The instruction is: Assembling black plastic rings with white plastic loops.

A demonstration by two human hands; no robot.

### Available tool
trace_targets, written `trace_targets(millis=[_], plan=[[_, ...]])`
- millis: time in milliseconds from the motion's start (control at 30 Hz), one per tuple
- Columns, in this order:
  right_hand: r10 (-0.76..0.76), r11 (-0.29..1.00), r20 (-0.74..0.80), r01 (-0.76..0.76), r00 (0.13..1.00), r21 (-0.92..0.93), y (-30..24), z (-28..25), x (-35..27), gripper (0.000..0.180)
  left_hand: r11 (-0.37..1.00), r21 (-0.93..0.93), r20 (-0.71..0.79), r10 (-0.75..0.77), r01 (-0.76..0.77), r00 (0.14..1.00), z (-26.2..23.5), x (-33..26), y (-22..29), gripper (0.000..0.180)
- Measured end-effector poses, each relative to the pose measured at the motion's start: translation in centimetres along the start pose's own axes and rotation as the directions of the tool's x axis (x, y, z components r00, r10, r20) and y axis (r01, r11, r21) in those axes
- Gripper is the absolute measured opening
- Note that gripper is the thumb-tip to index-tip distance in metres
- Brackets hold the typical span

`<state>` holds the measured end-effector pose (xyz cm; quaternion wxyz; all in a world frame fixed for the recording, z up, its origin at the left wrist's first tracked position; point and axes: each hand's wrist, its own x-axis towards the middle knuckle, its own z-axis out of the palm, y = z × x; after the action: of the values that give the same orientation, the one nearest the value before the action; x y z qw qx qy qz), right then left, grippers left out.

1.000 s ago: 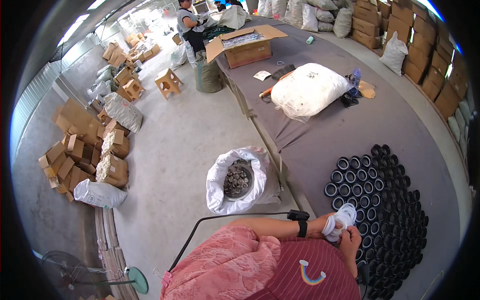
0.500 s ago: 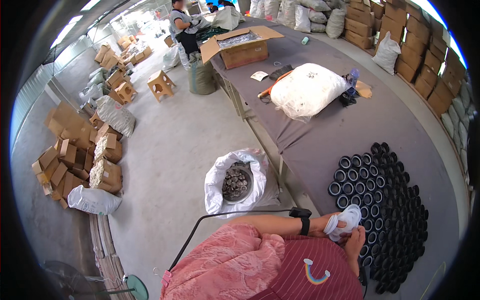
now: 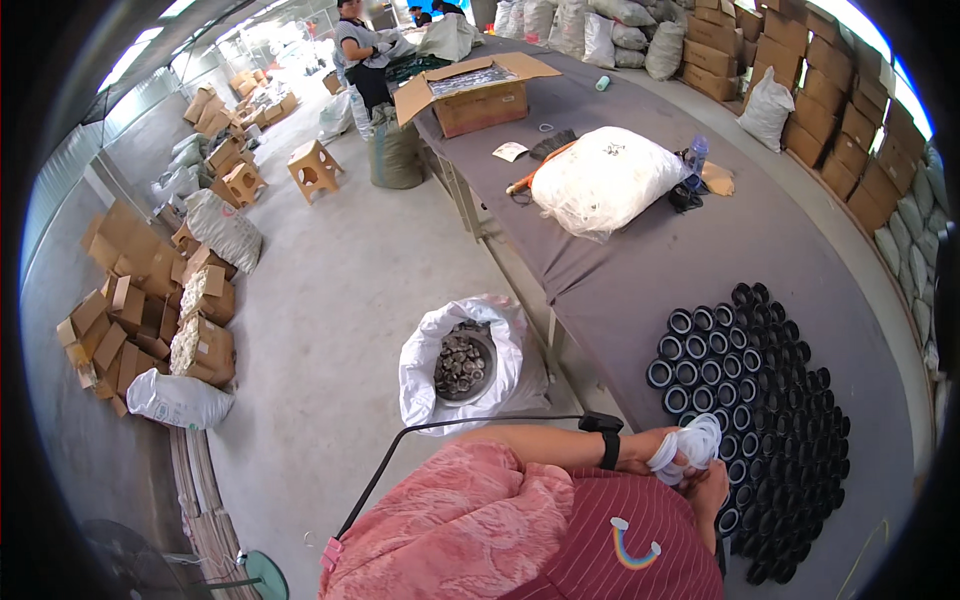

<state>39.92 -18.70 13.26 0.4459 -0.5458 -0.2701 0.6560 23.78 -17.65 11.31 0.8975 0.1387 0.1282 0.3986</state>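
A white sack on the floor in the middle holds dark round pieces. A cardboard box sits at the top. Low right, the left hand and right hand both grasp a stack of white rings, tilted up-right, beside the black rings on the table.

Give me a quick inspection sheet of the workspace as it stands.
Surface: long grey table.
Job's things: white rings in the hands; black round caps packed in rows on the table.
Clutter: full white bag, open cardboard box, bottle.
Hands: left hand and right hand both on the rings.
Cables: thin black cable by the person's arm.
Surroundings: open sack of small parts on the floor, stacked cartons, co-worker far off.
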Motion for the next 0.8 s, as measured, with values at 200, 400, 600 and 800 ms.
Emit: trace_targets(millis=[200,400,600,800], plan=[[0.122,0.991,-0.021,-0.121,0.992,0.059,-0.7,-3.6,1.4,0.020,0.998,-0.057,0.054,-0.028,0.031,0.998,1.3,2.2,-1.6,0.052],[0.082,0.993,0.043,-0.085,0.996,0.082,-2.0,-7.4,2.4,0.022,0.992,-0.123,0.087,0.005,0.006,0.996,1.5,5.6,-4.1,0.050],[0.076,0.997,0.083,-0.077,0.994,0.010,-3.0,-10.0,3.2,0.021,0.991,-0.131,0.038,0.028,-0.022,0.999,2.1,7.5,-5.8,0.050],[0.043,0.999,0.157,-0.044,0.987,0.001,-1.8,-13.0,4.8,0.025,0.986,-0.163,0.088,0.055,-0.040,0.995,2.7,8.5,-7.1,0.049]])
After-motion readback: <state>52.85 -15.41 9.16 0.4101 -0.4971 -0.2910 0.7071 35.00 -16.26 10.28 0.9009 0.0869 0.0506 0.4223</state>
